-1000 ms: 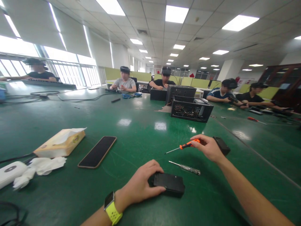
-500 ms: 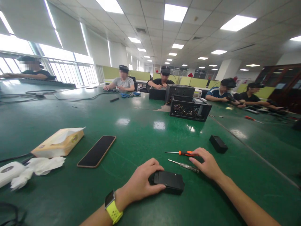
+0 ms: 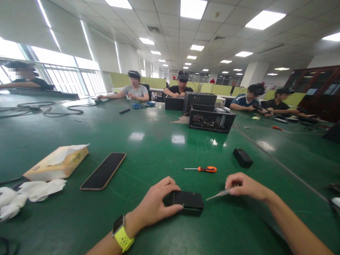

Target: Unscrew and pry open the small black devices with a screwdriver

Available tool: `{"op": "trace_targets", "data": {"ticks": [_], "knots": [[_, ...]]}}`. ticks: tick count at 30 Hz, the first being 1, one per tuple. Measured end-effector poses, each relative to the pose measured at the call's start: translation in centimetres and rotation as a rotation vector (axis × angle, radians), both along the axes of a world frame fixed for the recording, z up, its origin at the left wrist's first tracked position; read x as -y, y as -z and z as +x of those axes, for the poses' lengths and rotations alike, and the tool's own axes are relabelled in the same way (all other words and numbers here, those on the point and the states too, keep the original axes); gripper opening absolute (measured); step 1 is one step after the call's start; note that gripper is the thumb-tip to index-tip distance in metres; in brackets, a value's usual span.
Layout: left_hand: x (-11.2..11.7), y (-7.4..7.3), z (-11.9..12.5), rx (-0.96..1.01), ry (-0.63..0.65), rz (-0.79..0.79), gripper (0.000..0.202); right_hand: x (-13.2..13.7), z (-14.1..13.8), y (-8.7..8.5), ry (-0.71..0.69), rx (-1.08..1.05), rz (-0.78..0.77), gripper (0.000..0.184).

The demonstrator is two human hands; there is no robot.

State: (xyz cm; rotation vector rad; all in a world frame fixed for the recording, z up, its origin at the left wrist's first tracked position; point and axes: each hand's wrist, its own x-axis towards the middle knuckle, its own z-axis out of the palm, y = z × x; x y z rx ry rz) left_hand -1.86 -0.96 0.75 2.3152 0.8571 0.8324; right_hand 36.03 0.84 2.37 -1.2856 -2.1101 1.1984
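Observation:
My left hand (image 3: 155, 203), with a yellow-strapped watch on its wrist, grips a small black box (image 3: 187, 202) lying flat on the green table (image 3: 159, 148). My right hand (image 3: 245, 186) pinches a thin clear-handled screwdriver (image 3: 219, 194), its tip pointing left towards the box. An orange-handled screwdriver (image 3: 200, 169) lies on the table just beyond, untouched. A second small black block (image 3: 242, 158) sits further right.
A dark phone (image 3: 103, 171), a tissue box (image 3: 57, 163) and crumpled tissues (image 3: 29, 193) lie to the left. Black computer cases (image 3: 208, 117) stand mid-table. Several other people sit along the far and right edges. Cables (image 3: 45, 108) trail at the far left.
My right hand put the orange-handled screwdriver down on the table and picked up the clear-handled one. The left hand stayed on the black box.

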Motion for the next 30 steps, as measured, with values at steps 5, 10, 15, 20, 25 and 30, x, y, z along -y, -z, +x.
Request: {"op": "trace_targets", "data": {"ticks": [5, 10, 15, 20, 25, 30], "knots": [[0.0, -0.1, 0.0, -0.007, -0.001, 0.001, 0.031, 0.2, -1.0, 0.1, -0.038, -0.030, -0.063, 0.032], [0.0, -0.1, -0.1, -0.013, -0.005, 0.002, 0.032, 0.9, -3.1, 0.0, -0.021, -0.024, -0.032, 0.031], [0.1, -0.2, 0.0, -0.005, -0.003, 0.005, 0.032, 2.1, -4.6, -0.8, -0.044, 0.082, 0.007, 0.027], [0.2, -0.2, 0.0, 0.027, 0.007, -0.003, 0.032, 3.1, -6.5, -0.9, -0.175, 0.216, 0.032, 0.016], [0.1, -0.3, -0.1, 0.040, 0.005, 0.008, 0.033, 3.1, -6.6, -0.4, -0.179, 0.161, -0.001, 0.017], [0.2, -0.4, -0.1, 0.043, 0.015, 0.024, 0.033, 1.8, -4.2, -0.2, -0.016, 0.010, -0.100, 0.011]]}}
